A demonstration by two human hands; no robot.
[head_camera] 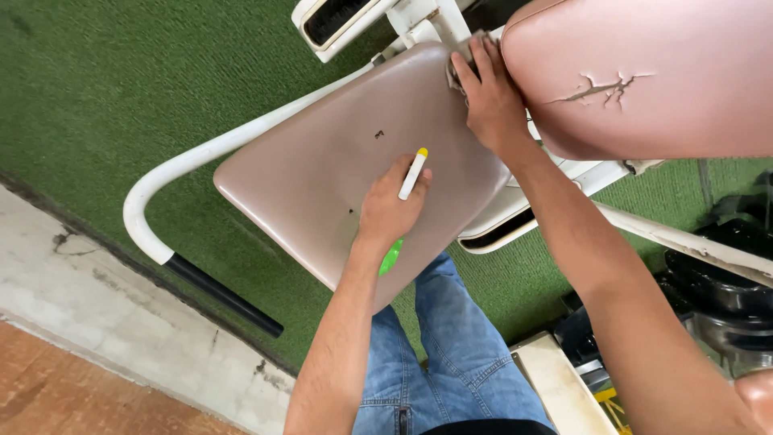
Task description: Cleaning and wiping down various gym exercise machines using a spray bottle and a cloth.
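The seat (322, 161) is a flat pink pad with round corners. It looks smooth and a bit shiny, with two small dark nicks in it. It sits tilted on a white metal frame (201, 157) over green turf (105, 80).

The right hand (489, 101) presses a grey cloth (460, 72) on the far corner of the seat. Its fingers are curled over the cloth, and most of the cloth is hidden under them.

The left hand (388, 211) rests near the middle of the seat. It is closed around a white spray nozzle (413, 173) with a yellow tip. A bit of the green bottle (391, 258) shows under the wrist.

Just beside the right hand is a back pad (644, 72), pink too, with a jagged crack in its skin. It hangs over that corner and crowds the hand.

The frame tube bends round and ends in a black grip (221, 294). Blue jeans (451, 354) show below the seat. A grey concrete strip (121, 322) runs along the turf.
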